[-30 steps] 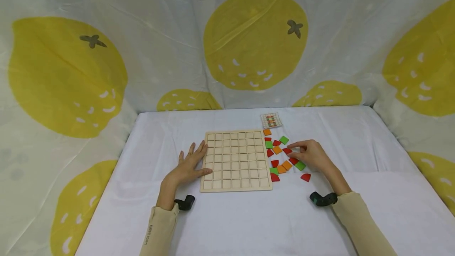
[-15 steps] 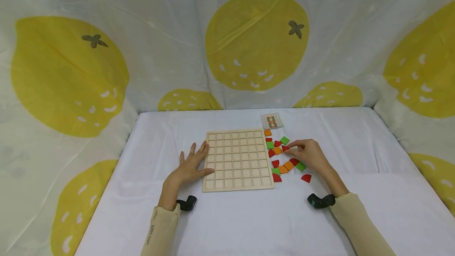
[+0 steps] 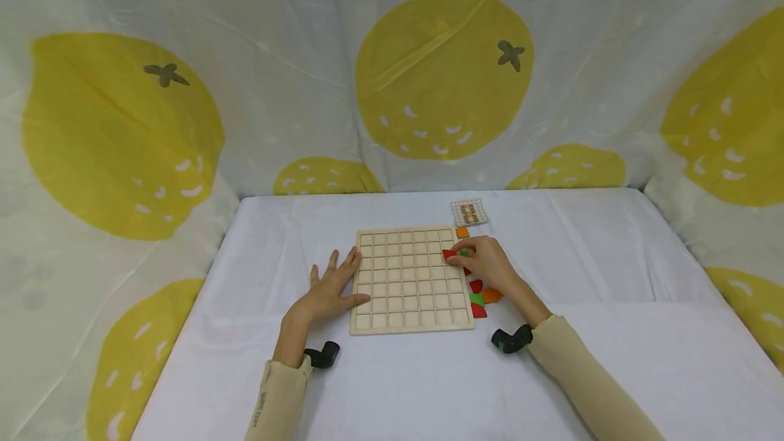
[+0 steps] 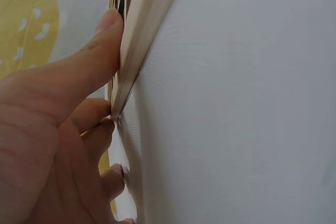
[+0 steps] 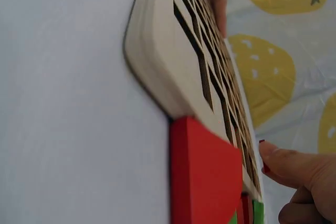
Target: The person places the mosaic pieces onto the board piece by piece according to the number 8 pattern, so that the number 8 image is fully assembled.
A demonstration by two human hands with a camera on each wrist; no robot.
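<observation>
A wooden grid board [image 3: 398, 284] lies flat on the white cloth. My left hand [image 3: 326, 295] rests at its left edge, fingers spread, with the thumb over the rim in the left wrist view. Over the board's right-hand columns, my right hand [image 3: 488, 265] pinches a red quarter-circle tile [image 3: 449, 255] between thumb and fingers. In the right wrist view only slivers of that tile show by the thumb [image 5: 289, 163]. Another red tile [image 5: 210, 177] lies against the board's near right corner.
Beside the board's right edge lie loose tiles, including an orange square [image 3: 462, 232] and a green square [image 3: 476, 299]; my right hand hides several. A small pattern card [image 3: 469, 212] lies behind them. Black devices [image 3: 512, 339] are worn at both wrists. A lemon-print cloth [image 3: 444, 73] hangs behind.
My right hand has taken the red quarter-circle tile from the loose pile and moved it left over the board's right side. My left hand has stayed at the left edge.
</observation>
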